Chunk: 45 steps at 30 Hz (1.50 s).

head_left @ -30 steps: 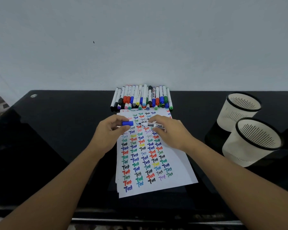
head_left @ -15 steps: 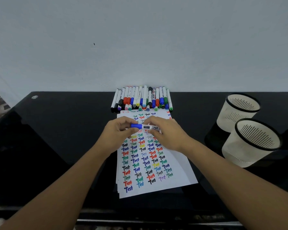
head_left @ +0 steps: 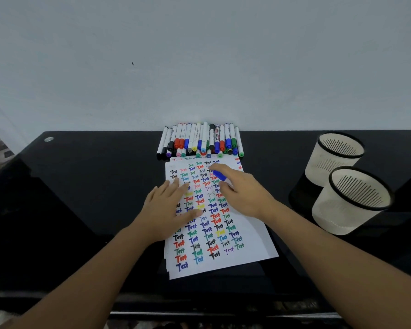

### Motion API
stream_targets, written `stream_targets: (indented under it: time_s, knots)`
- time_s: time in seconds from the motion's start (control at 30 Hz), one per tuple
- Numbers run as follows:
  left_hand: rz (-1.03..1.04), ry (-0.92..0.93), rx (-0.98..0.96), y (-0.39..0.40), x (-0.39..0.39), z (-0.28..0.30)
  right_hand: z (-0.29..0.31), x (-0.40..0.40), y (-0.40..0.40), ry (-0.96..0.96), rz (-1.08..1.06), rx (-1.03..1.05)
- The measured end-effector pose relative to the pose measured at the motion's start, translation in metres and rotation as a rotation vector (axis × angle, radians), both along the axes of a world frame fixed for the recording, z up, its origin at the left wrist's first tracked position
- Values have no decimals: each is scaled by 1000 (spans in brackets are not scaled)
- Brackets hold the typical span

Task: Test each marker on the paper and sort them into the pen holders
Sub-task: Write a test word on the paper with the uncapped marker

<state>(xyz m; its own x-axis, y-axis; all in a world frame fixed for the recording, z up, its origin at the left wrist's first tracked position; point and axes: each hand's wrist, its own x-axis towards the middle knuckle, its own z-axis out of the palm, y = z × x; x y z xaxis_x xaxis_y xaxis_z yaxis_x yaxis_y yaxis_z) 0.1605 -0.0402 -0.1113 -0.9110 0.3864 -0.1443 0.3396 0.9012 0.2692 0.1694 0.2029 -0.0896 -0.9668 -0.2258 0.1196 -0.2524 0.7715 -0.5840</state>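
A moment ago both hands held the blue marker (head_left: 220,176) up over the paper (head_left: 252,243), and the left hand pushed the blue cap onto it. Now the cap is on. The left hand (head_left: 169,210) has let go and lies flat on the paper, fingers spread, holding nothing. The right hand (head_left: 242,193) holds the marker alone, its grip pinching the white body, with the blue cap pointing toward the back edge of the worktop (head_left: 81,186).

I think this marker has had its test and is ready to go into a holder. The two holders (head_left: 351,203) stand near the right edge of the worktop, well apart from the hand. Lots of markers (head_left: 199,141) lie in a row at the back edge, just past the top of the paper, so much work seems left.

Most of the marker is hidden under the right hand. Some of the "Test" words are covered by the hands. I cannot see the bottoms of the holders, so I cannot tell if any markers are inside. The words on the marker row are too small to read.
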Motion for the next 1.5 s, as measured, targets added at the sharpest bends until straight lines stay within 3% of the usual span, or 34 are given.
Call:
stream_targets:
  time_s: [0.23,0.67,0.87,1.0,1.07,1.37,1.5]
  knots:
    - [-19,110,-67,-3,2,-14,-7,9,-1,8,-47,-32]
    - [-10,103,47,-2,9,-7,24,26,21,-158,-188,-450]
    - [-14,129,51,5,24,0,45,52,35,15,-293,-339]
    - [-56,68,-68,6,31,-7,63,69,42,219,-347,-34]
    - [-60,89,-68,4,31,-11,74,79,48,284,-352,-14]
    - [-58,117,-71,2,26,-19,119,123,104,341,-627,-82]
    - [-55,123,-81,1,25,-20,119,128,122,288,-733,17]
